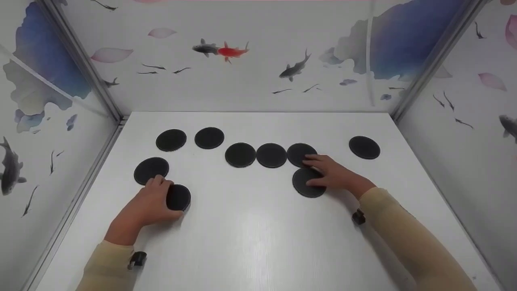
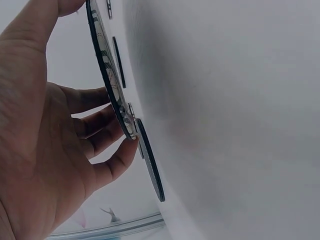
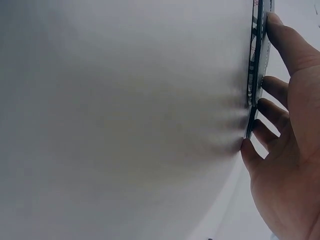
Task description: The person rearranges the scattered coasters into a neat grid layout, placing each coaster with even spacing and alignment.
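Left hand (image 1: 149, 202) holds a round black coaster (image 1: 179, 197) by its edge, between thumb and fingers. In the left wrist view the coaster (image 2: 107, 70) stands tilted, its patterned underside showing. Just beyond the fingertips, another black coaster (image 1: 150, 169) lies partly covered. Right hand (image 1: 335, 173) reaches over two neighbouring coasters with fairly straight fingers. Its fingers touch the upper coaster (image 1: 298, 152), while the thumb rests on the lower coaster (image 1: 305, 189). The right wrist view shows a patterned underside along one coaster's edge (image 3: 254, 60).
Left of the right hand's coasters lie a coaster (image 1: 271, 155) and another coaster (image 1: 240, 154) in a row. Farther back left are two more coasters, one coaster (image 1: 209, 138) beside another (image 1: 171, 140). A lone coaster (image 1: 364, 147) lies far right. Fish-printed walls (image 1: 258, 89) enclose the white tabletop (image 1: 242, 242).
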The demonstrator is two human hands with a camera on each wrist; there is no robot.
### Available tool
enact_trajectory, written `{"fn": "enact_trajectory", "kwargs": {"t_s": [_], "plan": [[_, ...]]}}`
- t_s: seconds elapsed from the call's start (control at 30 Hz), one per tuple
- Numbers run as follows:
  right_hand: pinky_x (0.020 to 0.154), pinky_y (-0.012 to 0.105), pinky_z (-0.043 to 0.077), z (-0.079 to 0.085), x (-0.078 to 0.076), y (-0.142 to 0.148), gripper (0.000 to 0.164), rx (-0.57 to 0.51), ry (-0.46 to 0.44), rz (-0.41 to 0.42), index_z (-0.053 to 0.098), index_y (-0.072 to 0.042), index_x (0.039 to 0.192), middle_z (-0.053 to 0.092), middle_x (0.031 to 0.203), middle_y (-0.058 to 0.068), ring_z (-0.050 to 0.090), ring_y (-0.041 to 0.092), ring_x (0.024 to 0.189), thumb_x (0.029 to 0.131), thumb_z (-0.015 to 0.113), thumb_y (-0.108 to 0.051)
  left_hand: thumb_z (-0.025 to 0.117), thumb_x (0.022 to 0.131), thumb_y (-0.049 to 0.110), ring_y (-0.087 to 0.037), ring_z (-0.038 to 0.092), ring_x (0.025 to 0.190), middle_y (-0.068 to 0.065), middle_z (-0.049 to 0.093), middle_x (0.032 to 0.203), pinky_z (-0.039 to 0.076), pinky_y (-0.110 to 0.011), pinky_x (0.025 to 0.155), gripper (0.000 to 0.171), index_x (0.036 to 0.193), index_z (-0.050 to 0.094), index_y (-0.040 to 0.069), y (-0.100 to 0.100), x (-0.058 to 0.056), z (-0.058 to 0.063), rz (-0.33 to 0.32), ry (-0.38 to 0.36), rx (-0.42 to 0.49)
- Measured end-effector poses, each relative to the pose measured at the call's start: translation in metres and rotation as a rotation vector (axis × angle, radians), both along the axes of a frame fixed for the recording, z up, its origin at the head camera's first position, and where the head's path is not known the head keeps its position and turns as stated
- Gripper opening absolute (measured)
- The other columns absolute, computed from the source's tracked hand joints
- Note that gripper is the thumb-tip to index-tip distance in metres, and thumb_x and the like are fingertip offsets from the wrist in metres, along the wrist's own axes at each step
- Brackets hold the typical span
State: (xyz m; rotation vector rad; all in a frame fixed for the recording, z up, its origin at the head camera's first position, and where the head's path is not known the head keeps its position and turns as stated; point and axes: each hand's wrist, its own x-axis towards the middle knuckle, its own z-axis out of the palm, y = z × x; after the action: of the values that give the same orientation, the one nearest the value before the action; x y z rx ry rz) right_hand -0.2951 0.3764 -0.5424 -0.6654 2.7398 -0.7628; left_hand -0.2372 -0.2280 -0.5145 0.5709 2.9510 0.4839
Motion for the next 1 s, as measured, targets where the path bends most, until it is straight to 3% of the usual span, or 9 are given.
{"fn": "enact_trajectory", "kwargs": {"t_s": [0.6,1.0], "plan": [[0.129,0.063,0.028,-0.002,-0.002,0.001,0.084,0.022,0.017,0.008,0.049,-0.010,0.167,0.034,0.178,0.014,0.026,0.043,0.163,0.099,0.084,-0.046,0.089,0.079,0.054,-0.032,0.055,0.115,-0.016,0.055,0.127,0.057,-0.050,0.099,0.093,0.144,0.060,-0.006,0.047,-0.021,0.002,-0.129,0.043,-0.035],[0.130,0.061,0.028,0.001,-0.002,0.000,0.086,0.038,-0.004,-0.010,0.049,-0.013,0.168,0.033,0.178,0.011,0.027,0.041,0.164,0.099,0.084,-0.050,0.088,0.077,0.054,-0.027,0.053,0.113,-0.012,0.055,0.125,0.055,-0.047,0.096,0.089,0.142,0.061,-0.001,0.086,-0.034,0.013,-0.234,0.075,-0.027]]}}
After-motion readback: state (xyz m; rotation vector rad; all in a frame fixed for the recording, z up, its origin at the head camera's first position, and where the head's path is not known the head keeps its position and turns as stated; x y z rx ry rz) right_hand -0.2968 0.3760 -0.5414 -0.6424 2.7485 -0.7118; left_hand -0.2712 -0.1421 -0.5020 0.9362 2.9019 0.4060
